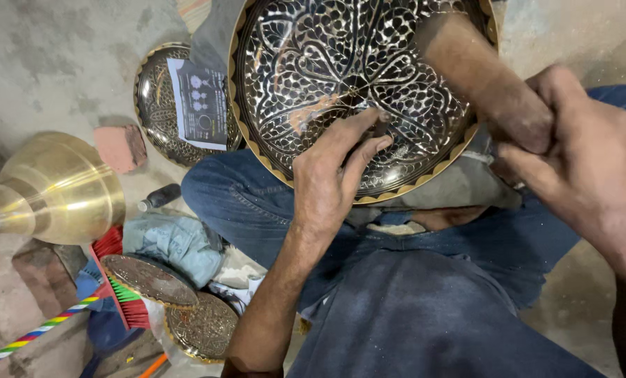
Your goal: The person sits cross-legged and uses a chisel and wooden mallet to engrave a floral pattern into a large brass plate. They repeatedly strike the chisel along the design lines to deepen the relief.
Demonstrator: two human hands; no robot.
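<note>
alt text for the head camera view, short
A person's left hand presses a small tool to a large engraved metal plate on their lap, while the right hand grips a wooden mallet. Smaller plates and a brass bell-shaped vessel lie on the floor.

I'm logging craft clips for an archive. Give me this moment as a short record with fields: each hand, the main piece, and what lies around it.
left hand: pinches a small tool, tip against the tray's face
right hand: grips a wooden mallet, raised above the tool
tray: large, round, engraved floral pattern, scalloped gold rim, propped on the lap
second tray: on the floor, a printed sheet on it
brass vessel: lying at left
brush: red and green bristles, striped handle
small plates: two, near the brush
</note>
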